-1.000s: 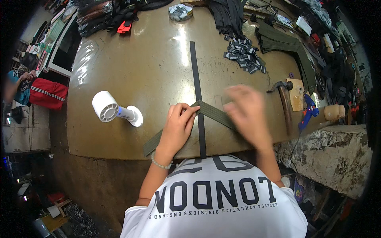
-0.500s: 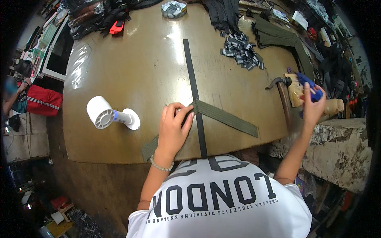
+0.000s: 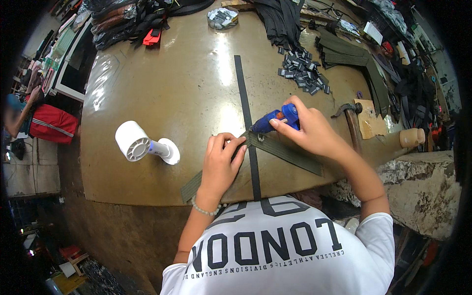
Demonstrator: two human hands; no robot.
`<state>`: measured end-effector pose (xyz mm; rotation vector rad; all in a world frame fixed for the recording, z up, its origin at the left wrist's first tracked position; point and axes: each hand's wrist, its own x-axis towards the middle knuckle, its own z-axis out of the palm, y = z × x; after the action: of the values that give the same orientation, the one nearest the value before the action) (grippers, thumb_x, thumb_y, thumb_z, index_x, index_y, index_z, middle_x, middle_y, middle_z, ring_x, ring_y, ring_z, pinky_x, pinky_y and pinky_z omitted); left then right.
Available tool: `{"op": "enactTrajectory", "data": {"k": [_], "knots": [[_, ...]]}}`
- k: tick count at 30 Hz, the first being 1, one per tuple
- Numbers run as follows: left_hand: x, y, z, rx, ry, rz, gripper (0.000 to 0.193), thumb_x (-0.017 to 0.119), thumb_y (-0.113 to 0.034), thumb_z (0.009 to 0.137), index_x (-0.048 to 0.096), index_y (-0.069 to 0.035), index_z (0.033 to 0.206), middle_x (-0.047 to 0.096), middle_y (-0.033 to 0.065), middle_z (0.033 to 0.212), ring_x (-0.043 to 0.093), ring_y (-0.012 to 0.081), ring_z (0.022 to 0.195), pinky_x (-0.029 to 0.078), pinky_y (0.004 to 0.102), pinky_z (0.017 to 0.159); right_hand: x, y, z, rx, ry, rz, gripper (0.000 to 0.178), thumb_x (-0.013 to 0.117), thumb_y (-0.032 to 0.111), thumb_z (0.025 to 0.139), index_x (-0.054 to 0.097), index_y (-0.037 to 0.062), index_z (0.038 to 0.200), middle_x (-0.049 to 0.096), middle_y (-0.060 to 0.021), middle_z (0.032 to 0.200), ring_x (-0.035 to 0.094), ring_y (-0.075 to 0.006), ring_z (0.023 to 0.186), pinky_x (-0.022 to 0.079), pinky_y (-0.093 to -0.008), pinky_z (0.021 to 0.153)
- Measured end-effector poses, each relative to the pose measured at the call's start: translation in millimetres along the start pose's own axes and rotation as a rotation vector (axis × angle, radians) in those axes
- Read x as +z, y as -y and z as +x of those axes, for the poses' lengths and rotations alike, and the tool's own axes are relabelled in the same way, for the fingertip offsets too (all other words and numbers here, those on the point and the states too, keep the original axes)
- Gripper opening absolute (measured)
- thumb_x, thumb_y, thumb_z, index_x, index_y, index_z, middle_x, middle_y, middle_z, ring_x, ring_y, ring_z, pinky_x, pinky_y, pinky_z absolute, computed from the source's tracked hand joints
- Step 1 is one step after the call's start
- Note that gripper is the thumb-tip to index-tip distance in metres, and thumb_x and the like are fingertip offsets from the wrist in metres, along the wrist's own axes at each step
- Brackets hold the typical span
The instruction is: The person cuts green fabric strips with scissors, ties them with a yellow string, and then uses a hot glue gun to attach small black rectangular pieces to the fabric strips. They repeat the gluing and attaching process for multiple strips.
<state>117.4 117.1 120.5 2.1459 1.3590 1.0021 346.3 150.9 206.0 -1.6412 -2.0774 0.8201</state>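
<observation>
Olive-green ribbed webbing strap (image 3: 292, 158) lies bent on brown bench (image 3: 187, 83), peak over narrow black strip (image 3: 242, 86). Left hand (image 3: 220, 161) half-open, fingertips pressing strap; right hand (image 3: 309, 129) wrapped around blue glue gun (image 3: 264, 123), nozzle at peak.

On the counter (image 3: 172, 83), the straps (image 3: 242, 83) lie between fan (image 3: 132, 142) and hammer (image 3: 353, 127); the bowl (image 3: 222, 28) stands behind them.

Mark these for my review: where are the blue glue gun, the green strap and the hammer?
Blue glue gun (image 3: 267, 123): head view, on its barrel.
Green strap (image 3: 290, 156): head view, on its right-hand leg.
Hammer (image 3: 352, 127): head view, on its wooden handle.
</observation>
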Motion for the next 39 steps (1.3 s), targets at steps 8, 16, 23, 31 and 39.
{"op": "enactTrajectory", "data": {"k": [8, 16, 23, 31, 39], "knots": [[0, -1, 0, 0.001, 0.001, 0.003, 0.019, 0.072, -0.009, 0.081, 0.069, -0.005, 0.1, 0.057, 0.0087, 0.096, 0.053, 0.0258, 0.087, 0.047, 0.0356, 0.076, 5, -5, 1, -0.021, -0.003, -0.077, 0.046, 0.063, 0.043, 0.091, 0.048, 0.0013, 0.103, 0.064, -0.0234, 0.07, 0.064, -0.0439, 0.066, 0.05, -0.0488, 0.06], [1, 0, 0, 0.006, -0.012, 0.002, 0.02, 0.072, -0.008, 0.081, 0.069, -0.005, 0.1, 0.057, 0.0081, 0.096, 0.052, 0.0253, 0.087, 0.047, 0.0351, 0.075, 12, 2, -31, -0.057, 0.037, -0.057, 0.048, 0.064, 0.044, 0.089, 0.049, 0.001, 0.103, 0.063, -0.0234, 0.068, 0.064, -0.0435, 0.064, 0.05, -0.0483, 0.058], [0, -3, 0, -0.021, 0.001, 0.003, 0.019, 0.072, -0.01, 0.082, 0.069, -0.005, 0.1, 0.058, 0.0085, 0.096, 0.053, 0.0256, 0.089, 0.047, 0.036, 0.077, 0, -6, -55, 0.042, 0.062, 0.163, 0.043, 0.067, 0.042, 0.088, 0.054, 0.0035, 0.102, 0.067, -0.016, 0.074, 0.067, -0.0301, 0.066, 0.051, -0.0386, 0.06], [-1, -6, 2, -0.049, 0.016, -0.001, 0.021, 0.073, -0.01, 0.082, 0.07, -0.004, 0.102, 0.058, 0.009, 0.095, 0.052, 0.0255, 0.089, 0.046, 0.0358, 0.076, -66, -180, -127, 0.756, -1.314, -0.252, 0.061, 0.056, 0.053, 0.094, 0.049, -0.0036, 0.117, 0.067, -0.0201, 0.099, 0.067, -0.035, 0.088, 0.05, -0.0428, 0.08], [-1, -7, 3, -0.039, 0.031, 0.019, 0.02, 0.072, -0.009, 0.082, 0.069, -0.004, 0.101, 0.058, 0.0084, 0.095, 0.051, 0.0252, 0.088, 0.046, 0.0355, 0.077, -76, -123, -126, 0.69, -0.699, -0.289, 0.04, 0.059, 0.032, 0.094, 0.064, -0.0065, 0.089, 0.065, -0.0255, 0.087, 0.065, -0.0349, 0.077, 0.048, -0.0417, 0.072]]}}
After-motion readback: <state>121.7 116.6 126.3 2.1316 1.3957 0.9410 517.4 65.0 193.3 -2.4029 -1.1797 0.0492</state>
